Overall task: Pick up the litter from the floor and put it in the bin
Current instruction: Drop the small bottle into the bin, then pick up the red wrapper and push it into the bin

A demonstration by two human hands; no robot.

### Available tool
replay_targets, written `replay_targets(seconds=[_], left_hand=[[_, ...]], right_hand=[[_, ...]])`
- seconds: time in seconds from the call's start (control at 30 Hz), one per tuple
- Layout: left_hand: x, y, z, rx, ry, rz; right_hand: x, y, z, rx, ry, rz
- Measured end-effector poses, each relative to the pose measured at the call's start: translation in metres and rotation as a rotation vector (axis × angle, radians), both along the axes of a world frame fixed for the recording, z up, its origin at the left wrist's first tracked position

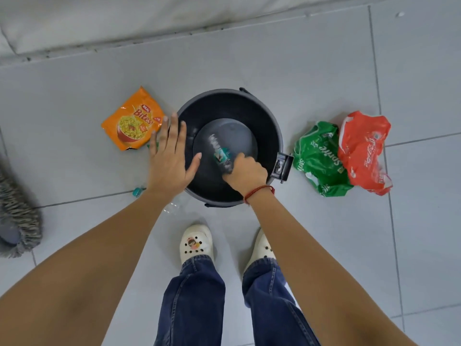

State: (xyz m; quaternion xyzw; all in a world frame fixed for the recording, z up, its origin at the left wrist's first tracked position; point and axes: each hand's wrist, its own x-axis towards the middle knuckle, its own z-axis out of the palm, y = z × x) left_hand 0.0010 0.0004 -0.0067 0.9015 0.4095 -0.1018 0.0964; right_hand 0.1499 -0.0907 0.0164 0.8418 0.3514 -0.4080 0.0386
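Observation:
A round black bin stands open on the tiled floor in front of my feet. My right hand is over the bin's mouth, shut on a crushed clear plastic bottle with a teal label. My left hand hovers flat with fingers spread above the bin's left rim, holding nothing. An orange snack packet lies on the floor left of the bin. A green wrapper and a red wrapper lie crumpled to its right. A small teal piece and a clear plastic scrap lie under my left forearm.
A grey mop head rests on the floor at the far left. A white wall base runs along the top. My two white clogs stand just behind the bin.

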Motion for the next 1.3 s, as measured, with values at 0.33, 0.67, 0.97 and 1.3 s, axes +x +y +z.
replay_targets(seconds=[0.33, 0.67, 0.97, 1.3], left_hand=[[-0.001, 0.001, -0.003, 0.015, -0.021, -0.012], [-0.004, 0.001, -0.008, 0.028, -0.105, -0.021], [-0.001, 0.001, 0.001, -0.031, -0.057, 0.003], [-0.003, 0.005, 0.005, -0.061, -0.167, 0.048]], right_hand=[[0.144, -0.050, -0.018, 0.154, -0.428, -0.268], [0.178, -0.112, -0.086, -0.375, -0.474, -0.181], [0.154, -0.105, -0.013, 0.303, -0.699, -0.289], [-0.001, -0.055, 0.089, 1.009, -0.233, -0.114]])
